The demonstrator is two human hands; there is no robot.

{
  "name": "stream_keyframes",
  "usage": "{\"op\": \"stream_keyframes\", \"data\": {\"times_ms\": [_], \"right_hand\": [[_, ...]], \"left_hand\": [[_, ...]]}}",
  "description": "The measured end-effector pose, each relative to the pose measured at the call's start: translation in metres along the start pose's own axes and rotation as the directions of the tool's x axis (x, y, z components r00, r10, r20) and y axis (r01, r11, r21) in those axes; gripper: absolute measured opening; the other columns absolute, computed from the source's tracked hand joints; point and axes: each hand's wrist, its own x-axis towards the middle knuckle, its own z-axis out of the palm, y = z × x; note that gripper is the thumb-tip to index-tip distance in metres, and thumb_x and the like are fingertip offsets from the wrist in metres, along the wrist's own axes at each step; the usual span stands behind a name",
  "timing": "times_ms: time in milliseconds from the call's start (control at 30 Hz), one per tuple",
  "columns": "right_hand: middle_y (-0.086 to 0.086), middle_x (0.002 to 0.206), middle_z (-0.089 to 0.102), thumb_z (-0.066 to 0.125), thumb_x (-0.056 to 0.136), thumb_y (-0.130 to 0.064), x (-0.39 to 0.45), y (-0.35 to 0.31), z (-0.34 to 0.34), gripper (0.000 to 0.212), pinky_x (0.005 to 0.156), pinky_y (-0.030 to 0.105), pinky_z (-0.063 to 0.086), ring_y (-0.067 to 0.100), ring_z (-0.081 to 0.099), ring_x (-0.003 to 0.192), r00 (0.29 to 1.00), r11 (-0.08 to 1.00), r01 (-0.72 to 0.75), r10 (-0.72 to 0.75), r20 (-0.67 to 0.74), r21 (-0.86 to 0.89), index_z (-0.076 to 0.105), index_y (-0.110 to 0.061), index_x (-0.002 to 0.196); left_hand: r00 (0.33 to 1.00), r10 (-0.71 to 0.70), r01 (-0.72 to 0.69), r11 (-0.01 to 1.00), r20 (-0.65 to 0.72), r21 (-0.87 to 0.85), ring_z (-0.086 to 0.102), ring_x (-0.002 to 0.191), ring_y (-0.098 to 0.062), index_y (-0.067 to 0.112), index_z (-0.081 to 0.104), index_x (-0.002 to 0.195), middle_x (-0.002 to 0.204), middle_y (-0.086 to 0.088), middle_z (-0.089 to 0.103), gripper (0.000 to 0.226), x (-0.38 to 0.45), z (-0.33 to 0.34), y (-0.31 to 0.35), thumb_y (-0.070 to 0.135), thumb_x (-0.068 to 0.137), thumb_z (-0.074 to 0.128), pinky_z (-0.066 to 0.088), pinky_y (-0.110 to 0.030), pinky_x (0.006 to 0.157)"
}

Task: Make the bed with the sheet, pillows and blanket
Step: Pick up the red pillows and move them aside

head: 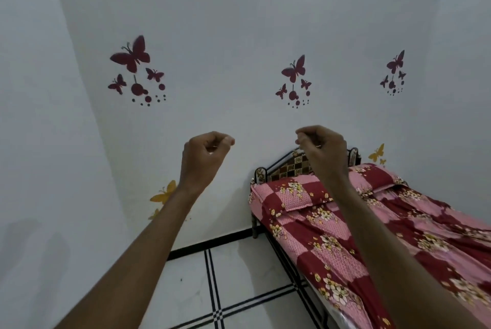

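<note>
The bed [268, 225] stands at the right, against the back wall, with a dark metal headboard [287, 164]. A red and pink floral sheet [332, 243] covers the mattress. Two matching pillows lie at the head: one [289, 193] on the left, the other [372, 177] on the right. Both my arms are raised in front of me. My left hand [204, 156] is held up before the wall, fingers curled, holding nothing. My right hand [324, 148] hangs above the headboard, fingers curled too, with nothing in it. No blanket is in view.
White walls with red and yellow butterfly stickers [293, 81] fill most of the view. A white tiled floor [233, 281] with black lines lies left of the bed, between it and the left wall.
</note>
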Motion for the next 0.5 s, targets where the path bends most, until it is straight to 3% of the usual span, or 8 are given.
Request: {"op": "stream_keyframes", "data": {"times_ms": [233,500], "right_hand": [[-0.004,0.084,0.072,0.069,0.094,-0.012,0.066,0.123,0.089,0.015,0.063,0.011,0.054,0.004,0.07,0.076,0.997,0.996,-0.066,0.063,-0.049,-0.063,0.075,-0.009,0.107],[-0.011,0.088,0.071,0.067,0.096,-0.017,0.162,0.304,0.182,0.013,0.069,0.036,0.061,0.007,0.066,0.077,0.96,0.964,-0.251,0.236,-0.148,-0.093,0.075,-0.019,0.106]], "left_hand": [[0.996,-0.065,0.066,0.997,0.063,-0.027,0.071,0.087,-0.001,0.019,0.08,0.09,0.088,0.014,0.076,0.016,0.105,0.072,-0.137,0.026,0.095,0.066,0.059,-0.03,0.083],[0.965,-0.161,0.155,0.987,0.205,0.044,0.07,0.085,0.0,0.022,0.079,0.086,0.085,0.014,0.076,0.016,0.233,0.182,-0.299,0.031,0.092,0.067,0.059,-0.036,0.084]]}}
